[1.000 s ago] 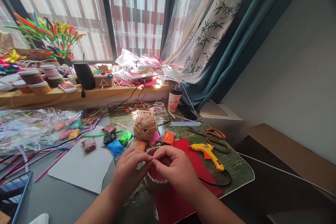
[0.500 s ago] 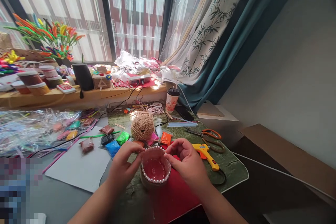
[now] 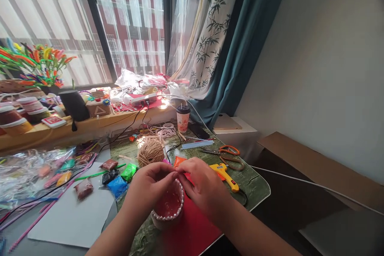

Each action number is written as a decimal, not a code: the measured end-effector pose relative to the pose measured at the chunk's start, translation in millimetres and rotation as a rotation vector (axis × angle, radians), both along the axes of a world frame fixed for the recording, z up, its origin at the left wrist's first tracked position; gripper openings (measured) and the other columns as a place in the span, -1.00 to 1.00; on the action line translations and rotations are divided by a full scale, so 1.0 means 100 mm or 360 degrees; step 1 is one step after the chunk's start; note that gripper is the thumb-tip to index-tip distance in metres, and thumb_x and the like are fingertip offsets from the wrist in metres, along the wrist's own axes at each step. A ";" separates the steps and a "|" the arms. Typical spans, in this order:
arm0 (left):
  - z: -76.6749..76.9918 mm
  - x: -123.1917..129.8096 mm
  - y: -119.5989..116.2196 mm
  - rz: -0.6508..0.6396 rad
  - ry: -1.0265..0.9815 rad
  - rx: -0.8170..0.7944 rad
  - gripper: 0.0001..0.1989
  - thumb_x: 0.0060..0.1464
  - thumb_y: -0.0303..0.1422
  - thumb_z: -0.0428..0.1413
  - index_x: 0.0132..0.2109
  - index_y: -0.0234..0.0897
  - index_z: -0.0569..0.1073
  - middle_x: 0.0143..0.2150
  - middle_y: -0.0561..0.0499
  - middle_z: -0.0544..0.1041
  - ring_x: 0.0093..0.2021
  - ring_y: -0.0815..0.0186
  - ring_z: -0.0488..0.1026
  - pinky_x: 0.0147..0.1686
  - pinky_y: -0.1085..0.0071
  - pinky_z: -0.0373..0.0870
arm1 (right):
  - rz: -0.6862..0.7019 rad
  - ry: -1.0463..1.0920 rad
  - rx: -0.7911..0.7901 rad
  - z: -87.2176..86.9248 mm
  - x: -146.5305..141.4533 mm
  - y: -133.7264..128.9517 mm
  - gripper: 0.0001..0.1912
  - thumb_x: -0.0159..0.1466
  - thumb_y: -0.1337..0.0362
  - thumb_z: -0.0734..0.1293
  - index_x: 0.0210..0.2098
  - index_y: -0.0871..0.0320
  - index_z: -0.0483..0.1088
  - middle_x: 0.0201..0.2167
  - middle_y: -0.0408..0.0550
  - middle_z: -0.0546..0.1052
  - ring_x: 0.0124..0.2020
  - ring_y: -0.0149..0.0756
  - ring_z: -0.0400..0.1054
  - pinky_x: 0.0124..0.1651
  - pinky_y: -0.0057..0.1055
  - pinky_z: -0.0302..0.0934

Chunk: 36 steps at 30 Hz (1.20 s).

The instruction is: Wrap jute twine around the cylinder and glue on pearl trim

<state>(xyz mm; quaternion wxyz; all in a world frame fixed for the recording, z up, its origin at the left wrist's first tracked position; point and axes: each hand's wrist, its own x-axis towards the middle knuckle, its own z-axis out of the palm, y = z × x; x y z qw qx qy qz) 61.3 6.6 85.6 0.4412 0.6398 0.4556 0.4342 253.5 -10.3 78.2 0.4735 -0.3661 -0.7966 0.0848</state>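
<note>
A small round pot (image 3: pixel 168 224) with a reddish inside stands before me, a string of pearl-like beads (image 3: pixel 180 204) running along its rim. At the pot's far edge my left hand (image 3: pixel 148 190) and my right hand (image 3: pixel 204 186) meet, thumbs and forefingers pinched together. Whatever is between the fingertips is too small or too covered to make out. The hands hide the far part of the rim. Under and beside the pot lies a red sheet (image 3: pixel 198 224).
Right of my hands lie a yellow glue gun (image 3: pixel 226 176) and scissors (image 3: pixel 229 154). Beyond are a ball of twine (image 3: pixel 151 152), a lidded paper cup (image 3: pixel 183 119) and glue sticks (image 3: pixel 198 144). Coloured clay packets (image 3: pixel 117 186) and a white board (image 3: pixel 72 216) lie to the left.
My hands have come together from either side of the pot to its far rim, fingertips now meeting. The head view has swung right, shifting the scene leftward.
</note>
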 end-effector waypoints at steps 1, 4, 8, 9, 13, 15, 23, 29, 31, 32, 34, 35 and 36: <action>0.01 -0.01 0.05 -0.0002 0.0016 -0.0039 -0.77 0.05 -0.10 0.34 -0.31 -0.15 0.70 -0.33 -0.07 0.75 -0.31 0.09 0.68 -0.33 0.32 0.58 | 0.0016 -0.0053 0.0054 0.02 0.00 0.02 -0.82 0.47 0.43 0.29 -0.06 0.01 0.43 -0.21 -0.03 0.63 -0.17 -0.12 0.52 -0.04 -0.19 0.44; 0.04 -0.07 0.15 -0.0062 0.0063 -0.0144 -0.73 0.01 -0.07 0.35 -0.34 -0.17 0.71 -0.35 -0.08 0.74 -0.33 0.11 0.66 -0.34 0.34 0.54 | 0.0040 -0.0154 0.0127 0.03 -0.03 0.06 -0.82 0.48 0.44 0.28 -0.02 0.03 0.41 -0.19 0.00 0.64 -0.16 -0.12 0.51 -0.01 -0.18 0.45; 0.05 -0.20 0.20 -0.0188 0.0037 -0.0362 -0.73 -0.10 -0.11 0.42 -0.33 -0.19 0.71 -0.33 -0.06 0.73 -0.33 0.17 0.60 -0.33 0.37 0.47 | 0.0067 -0.0240 0.0147 -0.04 -0.10 0.11 -0.84 0.50 0.41 0.28 -0.03 0.03 0.40 -0.20 -0.01 0.63 -0.19 -0.13 0.50 -0.03 -0.19 0.46; 0.05 -0.23 0.22 -0.0215 0.0013 -0.0436 -0.73 -0.13 -0.14 0.45 -0.33 -0.20 0.70 -0.34 -0.04 0.72 -0.34 0.20 0.58 -0.33 0.38 0.44 | 0.0098 -0.0265 0.0183 -0.05 -0.11 0.13 -0.84 0.51 0.42 0.27 -0.03 0.04 0.40 -0.21 -0.01 0.63 -0.20 -0.14 0.50 -0.05 -0.20 0.47; 0.01 -0.35 0.29 -0.0369 -0.0157 -0.0722 -0.74 -0.20 -0.27 0.50 -0.34 -0.25 0.66 -0.39 0.06 0.65 -0.36 0.33 0.48 -0.31 0.46 0.36 | 0.0279 -0.0309 0.0415 -0.02 -0.17 0.18 -0.84 0.53 0.44 0.23 -0.01 0.10 0.38 -0.24 0.01 0.64 -0.23 -0.17 0.50 -0.11 -0.24 0.49; -0.03 -0.38 0.32 -0.0466 -0.0223 -0.0781 -0.74 -0.21 -0.28 0.50 -0.36 -0.26 0.66 -0.41 0.08 0.62 -0.37 0.37 0.44 -0.32 0.48 0.33 | 0.0349 -0.0305 0.0469 0.01 -0.19 0.17 -0.83 0.52 0.46 0.24 0.02 0.12 0.37 -0.24 0.02 0.65 -0.23 -0.19 0.50 -0.12 -0.26 0.49; -0.12 -0.38 0.39 -0.0450 -0.0093 -0.0716 -0.69 -0.11 -0.13 0.44 -0.36 -0.29 0.65 -0.36 0.00 0.65 -0.36 0.34 0.46 -0.32 0.44 0.33 | 0.0104 -0.0313 0.0226 -0.16 0.32 0.10 -0.94 0.50 0.28 0.37 -0.06 0.08 0.41 -0.21 0.00 0.64 -0.21 -0.16 0.49 -0.08 -0.25 0.42; -0.36 -0.47 0.56 -0.0192 0.0145 -0.0540 -0.70 -0.07 -0.14 0.40 -0.27 -0.27 0.67 -0.37 0.01 0.63 -0.39 0.31 0.45 -0.43 0.43 0.29 | -0.1102 -0.0189 -0.1049 -0.67 1.32 0.18 -0.93 0.36 0.25 0.35 -0.26 0.09 0.46 -0.14 0.12 0.62 -0.12 -0.01 0.54 -0.04 -0.16 0.38; -0.45 -0.47 0.61 -0.0211 0.0084 -0.0541 -0.71 -0.07 -0.14 0.40 -0.28 -0.26 0.67 -0.37 0.01 0.64 -0.38 0.29 0.47 -0.40 0.42 0.33 | -0.1178 -0.0154 -0.1188 -0.82 1.46 0.20 -0.83 0.20 0.29 0.46 -0.21 0.12 0.48 -0.13 0.16 0.63 -0.14 0.02 0.56 -0.10 -0.19 0.41; -0.48 -0.47 0.62 -0.0222 0.0048 -0.0549 -0.71 -0.07 -0.14 0.41 -0.28 -0.25 0.67 -0.37 0.01 0.64 -0.37 0.29 0.48 -0.38 0.42 0.34 | -0.1189 -0.0132 -0.1237 -0.89 1.49 0.20 -0.76 0.13 0.31 0.48 -0.20 0.12 0.48 -0.15 0.14 0.64 -0.19 -0.01 0.57 -0.15 -0.21 0.42; -0.53 -0.46 0.64 -0.0234 -0.0037 -0.0552 -0.69 -0.08 -0.11 0.42 -0.29 -0.25 0.67 -0.36 0.01 0.66 -0.36 0.29 0.50 -0.33 0.41 0.38 | -0.1187 -0.0081 -0.1323 -0.98 1.50 0.22 -0.69 0.05 0.36 0.49 -0.19 0.12 0.48 -0.21 0.08 0.65 -0.30 -0.09 0.57 -0.24 -0.28 0.41; -0.55 -0.46 0.65 -0.0235 -0.0085 -0.0547 -0.68 -0.09 -0.10 0.42 -0.30 -0.25 0.66 -0.35 0.00 0.66 -0.34 0.29 0.51 -0.29 0.40 0.40 | -0.1175 -0.0052 -0.1356 -1.01 1.49 0.23 -0.68 0.03 0.38 0.47 -0.20 0.11 0.48 -0.24 0.05 0.65 -0.35 -0.12 0.56 -0.27 -0.30 0.41; -0.57 -0.46 0.65 -0.0229 -0.0136 -0.0540 -0.67 -0.10 -0.08 0.43 -0.30 -0.24 0.66 -0.35 0.00 0.67 -0.31 0.29 0.52 -0.25 0.40 0.41 | -0.1157 -0.0022 -0.1379 -1.02 1.48 0.25 -0.68 0.01 0.39 0.46 -0.21 0.12 0.48 -0.27 0.03 0.65 -0.37 -0.14 0.55 -0.28 -0.31 0.40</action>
